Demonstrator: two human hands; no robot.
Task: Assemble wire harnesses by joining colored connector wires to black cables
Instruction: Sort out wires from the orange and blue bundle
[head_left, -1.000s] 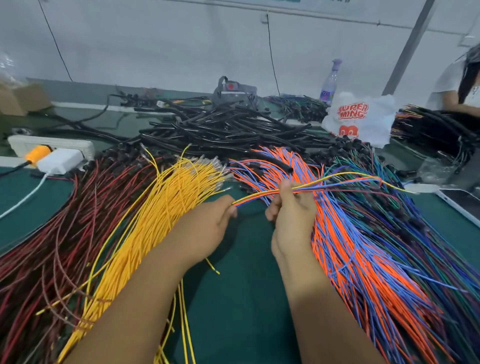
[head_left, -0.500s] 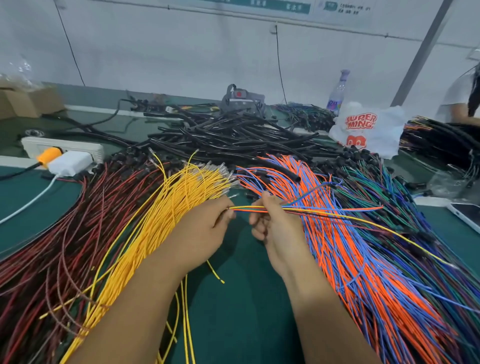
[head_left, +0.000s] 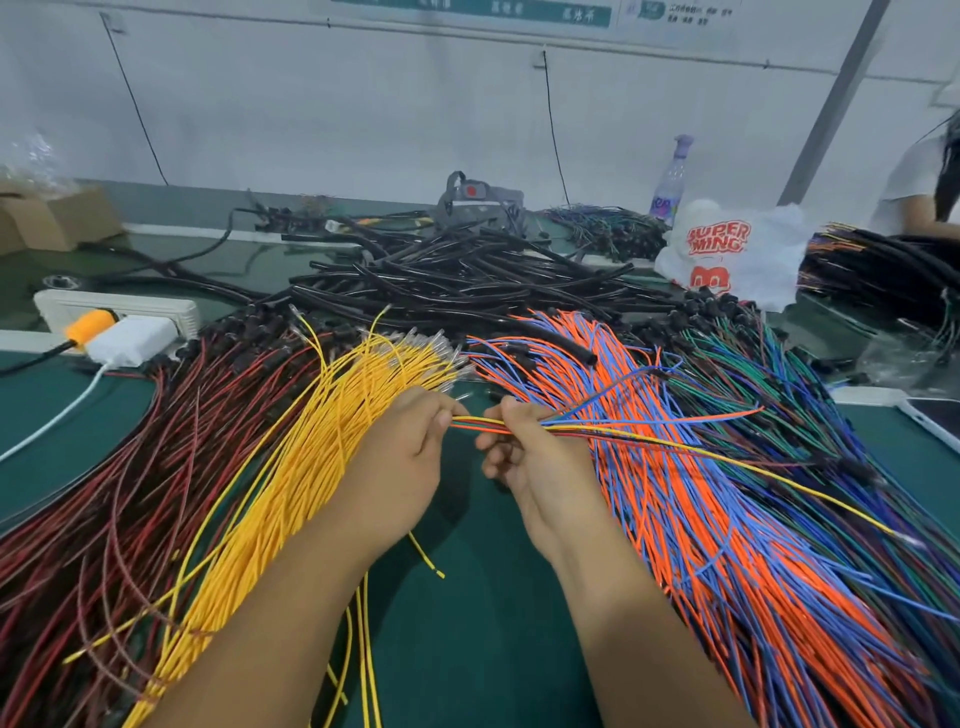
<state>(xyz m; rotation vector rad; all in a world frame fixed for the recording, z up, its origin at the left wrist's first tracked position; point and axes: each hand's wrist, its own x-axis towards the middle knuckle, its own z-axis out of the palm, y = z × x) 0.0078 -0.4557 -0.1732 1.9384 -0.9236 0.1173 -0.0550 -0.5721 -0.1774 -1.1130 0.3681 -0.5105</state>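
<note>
— Two hands, what have they got?

— My left hand (head_left: 410, 457) pinches the near ends of a small bunch of coloured wires (head_left: 623, 431), and my right hand (head_left: 535, 467) curls round the same bunch just beside it, at the middle of the frame. The bunch trails off to the right over the orange and blue wires (head_left: 701, 519).

— What crowds round them?

— Yellow wires (head_left: 291, 467) run under my left forearm, red and dark wires (head_left: 119, 493) fill the lower left, and green and blue wires (head_left: 841, 415) lie at the far right. The black cables (head_left: 467, 280) are heaped beyond my hands, at the upper middle, well apart from the bunch. All of it lies on the green desk (head_left: 467, 623).

— Any containers?

— A cardboard box (head_left: 52, 218) at the upper left edge; I cannot tell what is in it. A white plastic bag (head_left: 737, 254) with red print sits at the upper right, contents hidden, and a bottle (head_left: 670, 176) stands behind it.

— Anything else?

— A white power strip (head_left: 114, 312) at the left holds an orange plug (head_left: 88, 327) and a white charger (head_left: 132, 340). Another person (head_left: 919, 182) sits at the upper right edge.
</note>
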